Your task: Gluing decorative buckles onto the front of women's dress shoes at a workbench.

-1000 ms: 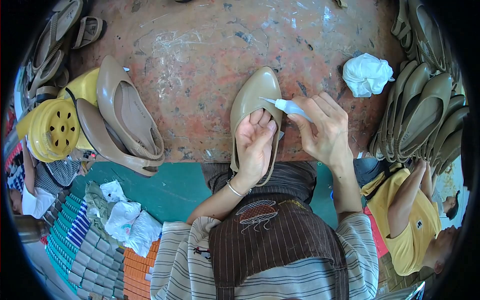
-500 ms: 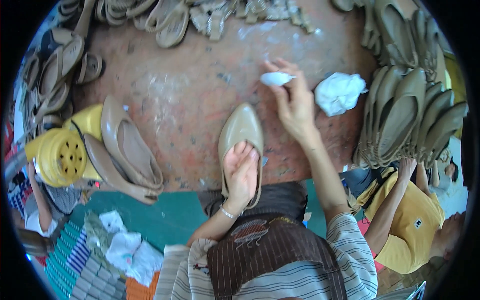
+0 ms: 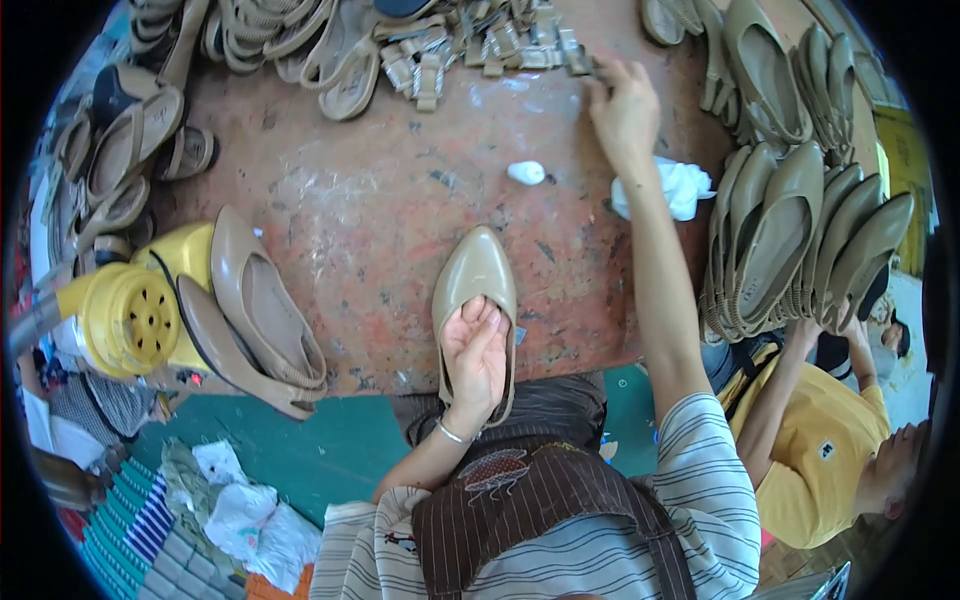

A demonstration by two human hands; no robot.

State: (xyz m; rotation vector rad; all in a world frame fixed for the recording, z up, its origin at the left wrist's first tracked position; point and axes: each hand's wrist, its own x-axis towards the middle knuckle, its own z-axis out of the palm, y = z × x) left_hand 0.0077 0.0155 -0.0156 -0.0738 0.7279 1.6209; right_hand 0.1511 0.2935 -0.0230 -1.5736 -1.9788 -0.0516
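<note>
A beige pointed slingback shoe (image 3: 478, 262) lies at the table's front edge, toe pointing away from me. My left hand (image 3: 475, 350) is inside its opening, fingers tucked under the upper, holding it. My right hand (image 3: 625, 110) reaches toward the far side of the table, thumb and fingers apart and nothing visible between them. Its fingertips are beside the right end of a pile of beige bows (image 3: 500, 42) with shiny trim; whether they touch the nearest bow cannot be made out. A small white bottle (image 3: 526, 173) lies on the table between the shoe and that hand.
Crumpled white plastic (image 3: 685, 188) lies partly beneath my right forearm. Rows of beige shoes (image 3: 775, 235) line the right side; sandals (image 3: 350, 85) stand far left. A yellow machine (image 3: 130, 318) and two shoes (image 3: 262, 300) are at left. A co-worker in yellow (image 3: 815, 440) is at right.
My right hand has put the white bottle down on the table and moved away from me to the bow pile. My left hand still holds the shoe in nearly the same place.
</note>
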